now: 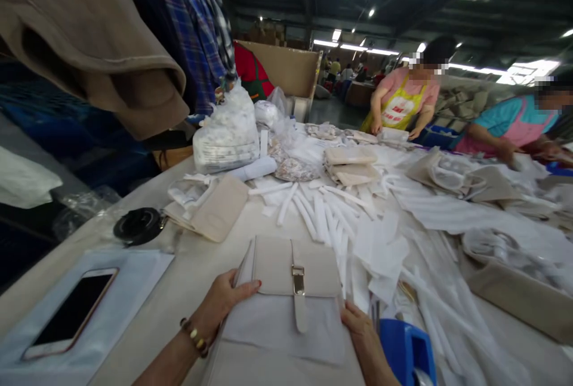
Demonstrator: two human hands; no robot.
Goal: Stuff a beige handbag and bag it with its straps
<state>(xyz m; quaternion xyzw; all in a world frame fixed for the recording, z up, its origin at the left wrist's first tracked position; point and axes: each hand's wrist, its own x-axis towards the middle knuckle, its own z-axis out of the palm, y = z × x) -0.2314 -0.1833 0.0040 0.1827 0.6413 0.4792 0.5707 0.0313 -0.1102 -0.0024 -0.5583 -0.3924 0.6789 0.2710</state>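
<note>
Spreading across the pale tabletop (188, 290), white paper strips (322, 213) lie far of the beige handbag (290, 290) at my near edge; my left grip (221, 302) and right grip (358, 329) clamp its two sides, phone (71, 311) lying left.

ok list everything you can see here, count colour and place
bag: one, beige, near edge, between the hands
phone: one, pale with dark screen, near left
tape roll: one, black, left
pouch: one, beige, left of middle
paper rolls: many, white, middle
plastic sack: one, clear, far left
folded bags: small stack, beige, far middle
dispenser: one, blue, near right
co-workers: two, far right
left hand: on bag's left edge
right hand: on bag's right edge
</note>
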